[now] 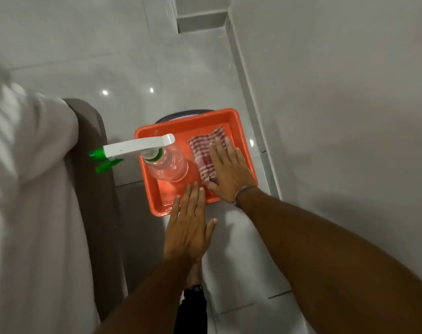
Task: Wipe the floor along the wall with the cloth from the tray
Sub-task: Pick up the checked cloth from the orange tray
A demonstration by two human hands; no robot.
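Fetching step: right hand (229, 173) lies flat, fingers (219, 150) spread on the cloth (204, 153) in the tray (157, 198); left hand (188, 225) open, empty. Next, pinch and lift it.

Clear plastic spray bottle (167, 165), white head, green nozzle and trigger, standing upright. White bedding (31, 189) over a brown bed frame (94, 184), left.

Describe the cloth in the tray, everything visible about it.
The cloth is a thin fabric, striped in dull red and white, lying flat and slightly rumpled in the right half of the orange plastic tray. The right hand rests open on it, covering its right and near parts. The spray bottle stands beside it, apart.
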